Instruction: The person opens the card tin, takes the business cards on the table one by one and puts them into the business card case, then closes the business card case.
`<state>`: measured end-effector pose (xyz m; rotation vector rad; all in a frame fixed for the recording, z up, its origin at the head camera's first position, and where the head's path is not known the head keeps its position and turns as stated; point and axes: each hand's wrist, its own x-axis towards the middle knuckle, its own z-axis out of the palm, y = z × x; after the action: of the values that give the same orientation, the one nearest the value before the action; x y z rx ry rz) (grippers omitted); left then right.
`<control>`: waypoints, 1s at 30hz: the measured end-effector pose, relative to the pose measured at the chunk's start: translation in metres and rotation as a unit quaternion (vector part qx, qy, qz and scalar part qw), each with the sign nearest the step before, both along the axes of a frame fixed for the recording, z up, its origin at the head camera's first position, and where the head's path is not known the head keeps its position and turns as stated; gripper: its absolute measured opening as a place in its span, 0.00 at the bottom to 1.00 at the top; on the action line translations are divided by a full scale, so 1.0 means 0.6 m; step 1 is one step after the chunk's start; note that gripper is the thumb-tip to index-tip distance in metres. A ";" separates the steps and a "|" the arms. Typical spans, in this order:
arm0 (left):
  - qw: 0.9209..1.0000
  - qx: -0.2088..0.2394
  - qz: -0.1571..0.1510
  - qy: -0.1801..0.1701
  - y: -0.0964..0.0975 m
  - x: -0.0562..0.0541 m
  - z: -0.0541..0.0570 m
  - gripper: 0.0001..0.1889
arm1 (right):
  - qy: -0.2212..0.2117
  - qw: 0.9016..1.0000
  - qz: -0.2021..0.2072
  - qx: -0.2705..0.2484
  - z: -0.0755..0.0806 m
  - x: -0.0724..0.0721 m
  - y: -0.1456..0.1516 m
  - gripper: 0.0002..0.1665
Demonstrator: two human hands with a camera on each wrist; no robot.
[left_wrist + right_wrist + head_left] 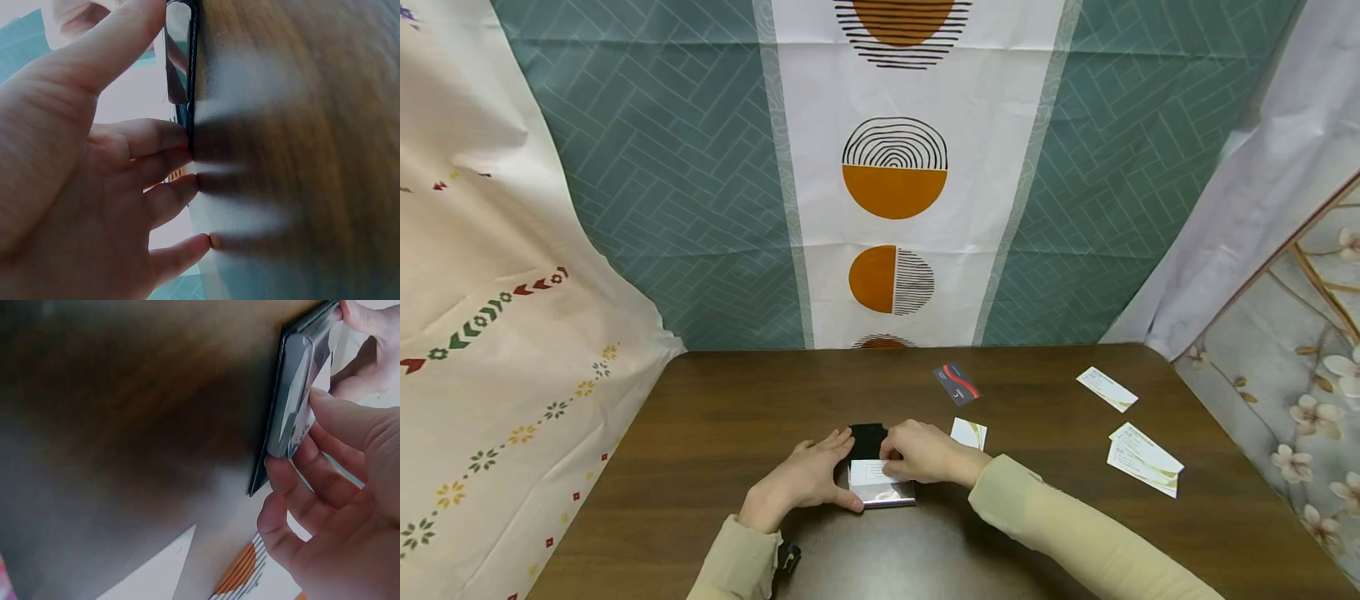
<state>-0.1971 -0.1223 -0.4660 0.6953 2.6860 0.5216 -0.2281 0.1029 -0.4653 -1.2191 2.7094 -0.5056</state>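
Note:
A metal business card case [887, 493] with a shiny front lies on the table, its black lid or lining [867, 442] spread out on the far side. White business cards [867, 472] sit in its top. My left hand [805, 477] rests along the left side, the thumb at the near left corner and the fairly straight fingers by the black part. At the right side my right hand [922, 452] pinches a white card at the case's opening. In the right wrist view, the right thumb lies over the card and the fingers touch the case's edge [294, 394].
A white card [969, 433] lies just beyond the right wrist, and a dark card with a red stripe [957, 384] farther back. Toward the right of the wooden table [715, 400] are a single white card [1107, 388] and a few overlapping cards [1144, 458]. Curtains hang behind.

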 end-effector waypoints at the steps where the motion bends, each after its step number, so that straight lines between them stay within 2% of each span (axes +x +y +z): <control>1: 1.000 0.000 0.001 -0.001 0.000 0.000 0.001 0.55 | 0.002 1.000 0.003 -0.001 0.000 0.001 0.000 0.02; 15: 1.000 0.000 0.003 -0.007 0.001 -0.003 0.004 0.56 | 0.036 0.999 0.016 -0.003 -0.001 0.014 0.006 0.02; 21: 1.000 -0.003 0.004 -0.008 -0.001 -0.002 0.000 0.56 | 0.094 0.995 0.034 0.016 -0.007 0.022 0.005 0.02; 26: 1.000 -0.003 0.004 -0.008 -0.002 -0.003 -0.003 0.56 | 0.161 0.984 0.049 0.052 -0.010 0.029 0.002 0.05; 30: 1.000 0.000 0.004 -0.009 -0.002 -0.004 -0.006 0.56 | 0.174 0.982 0.049 0.057 -0.012 0.034 0.004 0.08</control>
<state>-0.1995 -0.1238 -0.4696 0.6785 2.6731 0.5274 -0.2078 0.1055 -0.4725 -1.5247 2.8866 -0.1311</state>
